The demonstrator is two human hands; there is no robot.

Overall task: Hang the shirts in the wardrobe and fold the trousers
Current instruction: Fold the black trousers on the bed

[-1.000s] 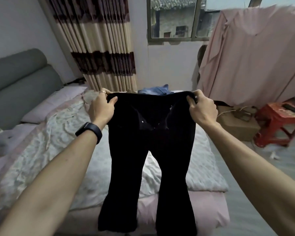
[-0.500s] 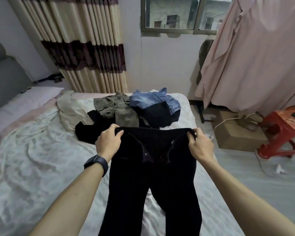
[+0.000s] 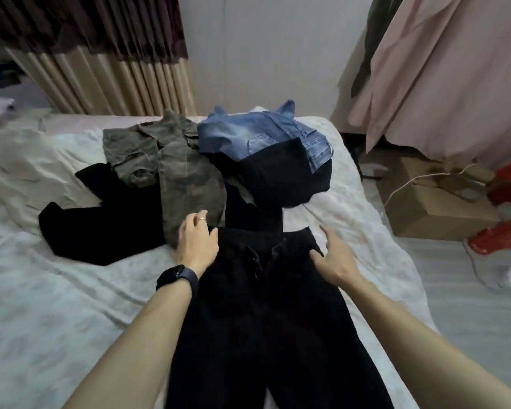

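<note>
The folding step is in hand: the black trousers (image 3: 272,305) lie spread on the bed (image 3: 56,320), nearer its right edge, with the waistband toward the heap of clothes at the far end and the legs running to the near edge.

The left hand (image 3: 196,243) sits on the waistband's left corner with its fingers bent over the cloth. I cannot tell if they pinch it.

The right hand (image 3: 335,261) is loose, its fingers (image 3: 326,234) straight and spread with only the thumb touching the right hip, gripping nothing.

The next move probably calls for smoothing the cloth, then laying one leg over the other before folding up from the hem.
</note>
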